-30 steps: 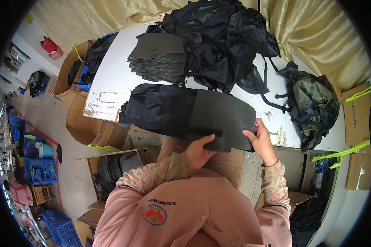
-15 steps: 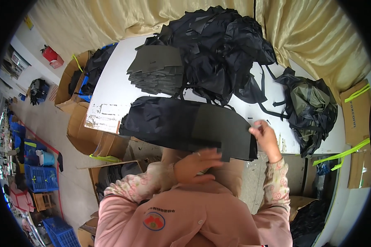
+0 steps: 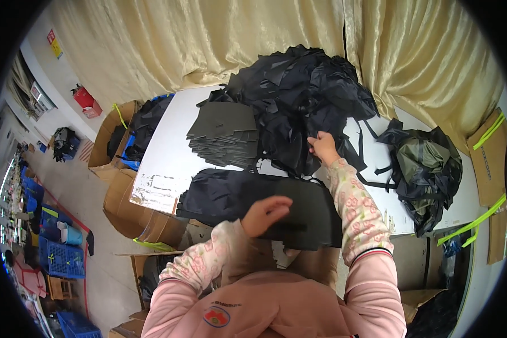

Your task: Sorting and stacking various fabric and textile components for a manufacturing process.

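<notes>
A stack of black fabric pieces (image 3: 228, 188) with dark flat panels (image 3: 312, 211) at its right end lies along the table's front edge. Just above this stack hovers my left hand (image 3: 266, 215), open, fingers stretched to the right and nothing in them. My right hand (image 3: 324, 147) reaches over to the large heap of black fabric (image 3: 298, 84) at the back of the table. Its fingers are bent together in a pinch on the black fabric at the heap's near side. Left of there stands a pile of dark grey flat panels (image 3: 225, 121).
A bundle of black and olive fabric (image 3: 425, 163) with straps sits on the white table's (image 3: 155, 177) right side. Cardboard boxes (image 3: 127, 205) stand off the left edge. Another cardboard box (image 3: 486, 158) is at the right. Gold curtains (image 3: 208, 39) hang behind.
My right hand has gone from the front stack's right end up to the black fabric heap. My left hand has risen slightly over the front stack. The view has tilted up.
</notes>
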{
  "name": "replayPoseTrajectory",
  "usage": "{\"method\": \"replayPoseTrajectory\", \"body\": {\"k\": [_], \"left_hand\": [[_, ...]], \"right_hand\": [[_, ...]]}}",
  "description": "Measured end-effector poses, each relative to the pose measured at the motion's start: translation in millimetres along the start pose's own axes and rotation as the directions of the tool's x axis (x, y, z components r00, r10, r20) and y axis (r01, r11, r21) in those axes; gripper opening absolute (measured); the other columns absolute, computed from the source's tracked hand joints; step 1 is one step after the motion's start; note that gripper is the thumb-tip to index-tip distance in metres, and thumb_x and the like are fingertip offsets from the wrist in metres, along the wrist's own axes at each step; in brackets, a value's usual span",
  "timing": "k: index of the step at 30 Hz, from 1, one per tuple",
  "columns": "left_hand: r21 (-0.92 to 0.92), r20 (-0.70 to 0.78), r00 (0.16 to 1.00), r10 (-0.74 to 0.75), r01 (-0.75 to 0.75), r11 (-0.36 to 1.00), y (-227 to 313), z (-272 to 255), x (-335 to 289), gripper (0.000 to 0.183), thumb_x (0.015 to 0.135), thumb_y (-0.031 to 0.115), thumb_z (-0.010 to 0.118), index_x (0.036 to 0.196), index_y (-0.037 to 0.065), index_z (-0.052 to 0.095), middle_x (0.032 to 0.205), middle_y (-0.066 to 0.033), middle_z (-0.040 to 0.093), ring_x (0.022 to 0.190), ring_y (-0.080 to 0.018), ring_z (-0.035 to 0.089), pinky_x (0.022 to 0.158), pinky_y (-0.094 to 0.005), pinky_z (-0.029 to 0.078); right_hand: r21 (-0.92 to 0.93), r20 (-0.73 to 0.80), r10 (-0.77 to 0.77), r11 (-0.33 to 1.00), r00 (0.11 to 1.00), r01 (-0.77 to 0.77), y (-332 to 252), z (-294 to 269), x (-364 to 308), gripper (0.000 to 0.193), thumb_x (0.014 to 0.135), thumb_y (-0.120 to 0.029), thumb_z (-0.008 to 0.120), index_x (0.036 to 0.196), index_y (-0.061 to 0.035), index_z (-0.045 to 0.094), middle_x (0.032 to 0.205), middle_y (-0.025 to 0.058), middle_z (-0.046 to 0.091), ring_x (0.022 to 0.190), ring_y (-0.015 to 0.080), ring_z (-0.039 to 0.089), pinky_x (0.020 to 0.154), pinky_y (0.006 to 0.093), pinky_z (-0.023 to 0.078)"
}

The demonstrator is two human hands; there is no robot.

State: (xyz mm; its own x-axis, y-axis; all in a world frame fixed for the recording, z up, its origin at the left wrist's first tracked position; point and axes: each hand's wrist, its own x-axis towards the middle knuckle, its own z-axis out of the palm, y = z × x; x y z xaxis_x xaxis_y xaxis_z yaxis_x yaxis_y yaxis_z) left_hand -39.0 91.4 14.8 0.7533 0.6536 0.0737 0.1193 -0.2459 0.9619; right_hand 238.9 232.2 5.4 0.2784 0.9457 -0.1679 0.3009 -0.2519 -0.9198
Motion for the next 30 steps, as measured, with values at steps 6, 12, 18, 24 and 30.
{"method": "replayPoseTrajectory", "body": {"k": [6, 12, 18, 24, 30], "left_hand": [[-0.83, -0.054, 0.893, -0.446, 0.207, 0.517, 4, -34, 66, 0.054, 0.095, 0.043, 0.052, 0.131, 0.004, 0.04, 0.121, -0.0174, 0.055, 0.105, -0.0278, 0.058, 0.091, -0.0415, 0.047], [-0.757, -0.163, 0.931, -0.327, 0.094, 0.646, 12, -29, 101, 0.05, 0.095, 0.044, 0.051, 0.127, 0.005, 0.044, 0.116, -0.0136, 0.057, 0.104, -0.0235, 0.058, 0.089, -0.0373, 0.048], [-0.681, -0.205, 0.976, -0.07, -0.091, 0.727, 69, -40, 112, 0.026, 0.098, 0.024, 0.051, 0.116, 0.006, 0.054, 0.109, -0.0048, 0.061, 0.095, -0.014, 0.061, 0.082, -0.0289, 0.048], [-0.537, -0.595, 0.793, 0.133, -0.515, 0.668, 97, -69, 115, 0.014, 0.084, -0.004, 0.065, 0.089, 0.005, 0.056, 0.09, -0.0047, 0.065, 0.084, -0.0108, 0.061, 0.075, -0.0241, 0.051], [0.755, -0.381, 0.315, 0.869, -0.437, 0.489, 139, -78, 86, 0.019, 0.062, -0.007, 0.066, 0.073, 0.005, 0.056, 0.084, -0.0097, 0.057, 0.079, -0.028, 0.058, 0.072, -0.0359, 0.047]], "right_hand": [[0.446, 0.084, -0.279, 0.869, 0.957, 0.214, -88, -17, -59, 0.006, 0.09, -0.012, 0.061, 0.085, -0.0089, 0.061, 0.069, -0.004, 0.06, 0.058, 0.0052, 0.055, 0.056, 0.0189, 0.046], [0.519, 0.046, -0.394, 0.794, 0.918, 0.315, -120, -48, -82, 0.005, 0.09, -0.01, 0.062, 0.088, -0.0069, 0.061, 0.072, -0.0041, 0.061, 0.063, 0.0041, 0.055, 0.061, 0.0196, 0.047], [0.422, 0.078, -0.596, 0.746, 0.799, 0.515, -145, -56, -107, 0.004, 0.088, -0.005, 0.063, 0.089, -0.0047, 0.059, 0.075, -0.0031, 0.06, 0.066, 0.0041, 0.055, 0.062, 0.0207, 0.046], [0.482, 0.063, -0.583, 0.729, 0.81, 0.486, -142, -63, -135, 0.011, 0.086, 0.001, 0.061, 0.096, -0.0011, 0.057, 0.096, 0.0029, 0.066, 0.081, 0.0087, 0.062, 0.075, 0.0249, 0.051], [0.112, 0.1, -0.56, 0.828, 0.823, 0.55, -121, -111, -129, 0.018, 0.092, -0.012, 0.058, 0.106, -0.0009, 0.062, 0.092, 0.0033, 0.067, 0.081, 0.0102, 0.061, 0.077, 0.0238, 0.048]]}}
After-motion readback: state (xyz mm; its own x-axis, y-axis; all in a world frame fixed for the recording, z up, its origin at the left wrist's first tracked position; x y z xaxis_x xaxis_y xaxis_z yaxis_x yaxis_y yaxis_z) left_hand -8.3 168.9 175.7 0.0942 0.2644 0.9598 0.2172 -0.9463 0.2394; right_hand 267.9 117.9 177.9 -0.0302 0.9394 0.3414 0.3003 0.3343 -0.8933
